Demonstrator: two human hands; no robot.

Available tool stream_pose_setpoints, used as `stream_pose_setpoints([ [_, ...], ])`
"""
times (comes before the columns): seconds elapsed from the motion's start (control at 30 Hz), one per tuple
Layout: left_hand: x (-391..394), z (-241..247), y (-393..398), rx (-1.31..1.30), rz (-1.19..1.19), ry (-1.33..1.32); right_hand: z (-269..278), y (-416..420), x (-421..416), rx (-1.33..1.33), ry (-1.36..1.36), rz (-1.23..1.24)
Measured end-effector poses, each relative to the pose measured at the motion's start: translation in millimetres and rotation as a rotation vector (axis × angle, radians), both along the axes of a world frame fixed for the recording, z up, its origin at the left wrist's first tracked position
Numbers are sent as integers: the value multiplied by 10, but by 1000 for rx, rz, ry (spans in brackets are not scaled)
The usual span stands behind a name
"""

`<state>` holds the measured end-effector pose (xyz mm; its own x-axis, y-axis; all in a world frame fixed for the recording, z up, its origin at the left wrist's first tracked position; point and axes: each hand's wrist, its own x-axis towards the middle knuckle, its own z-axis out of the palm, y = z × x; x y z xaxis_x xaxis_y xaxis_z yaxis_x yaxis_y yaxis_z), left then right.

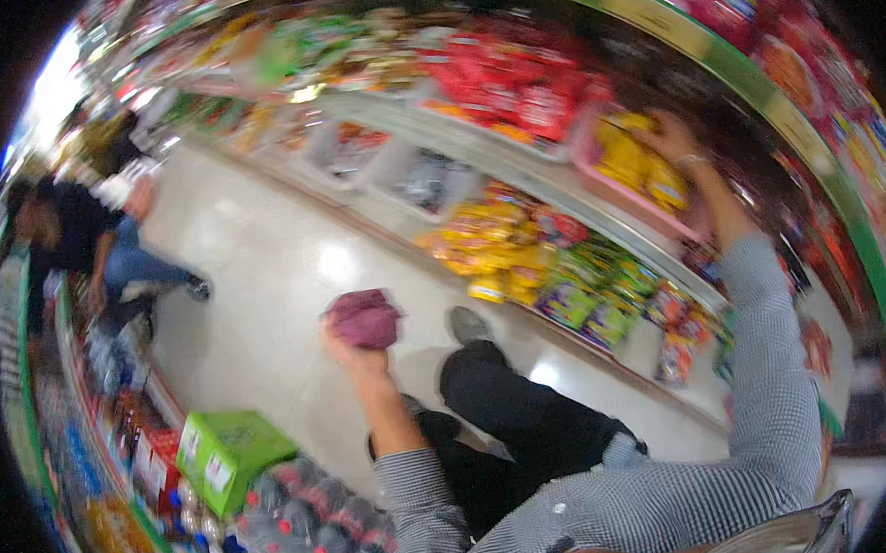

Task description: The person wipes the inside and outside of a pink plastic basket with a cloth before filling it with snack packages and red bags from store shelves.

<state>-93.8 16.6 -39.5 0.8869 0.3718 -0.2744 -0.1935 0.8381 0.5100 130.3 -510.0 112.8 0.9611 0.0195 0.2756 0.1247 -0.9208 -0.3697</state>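
My left hand (357, 356) is closed around a bunched maroon cloth (366, 319), held above the floor in front of my legs. On the right, my right hand (676, 138) reaches over a shelf to yellow packets (636, 161) in a pink basket (611, 181). Its fingers are at the far edge of these packets, but blur hides whether they grip one. Beside the basket, a light-coloured bin (495, 132) holds many red packets (512, 85).
Yellow packs (498, 243) and green-and-purple packs (594, 295) lie on the lower shelf. A green box (231, 456) and wrapped dark bottles (313, 520) stand at lower left. Another person (84, 243) is low by the left shelves. A green-edged shelf (709, 41) arches above my right arm.
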Motion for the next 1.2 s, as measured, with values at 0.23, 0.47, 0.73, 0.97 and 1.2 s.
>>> stream_pose_setpoints([
  [0.23, 174, 110, -113, -137, 160, 119, -365, -190, 358, -585, -28, -137],
  [0.47, 53, 179, -109, -123, 146, 98, -291, -412, 463, -247, 12, -20],
  [0.73, 108, 116, -141, -164, 170, 106, -269, -575, 231, -310, -196, 270],
  [0.97, 127, 62, -170, -194, 156, 130, -591, -66, -8, -462, -89, 293],
  [1.2, 54, 217, -185, -191, 190, 138, -773, 157, -25, -655, 298, 120],
])
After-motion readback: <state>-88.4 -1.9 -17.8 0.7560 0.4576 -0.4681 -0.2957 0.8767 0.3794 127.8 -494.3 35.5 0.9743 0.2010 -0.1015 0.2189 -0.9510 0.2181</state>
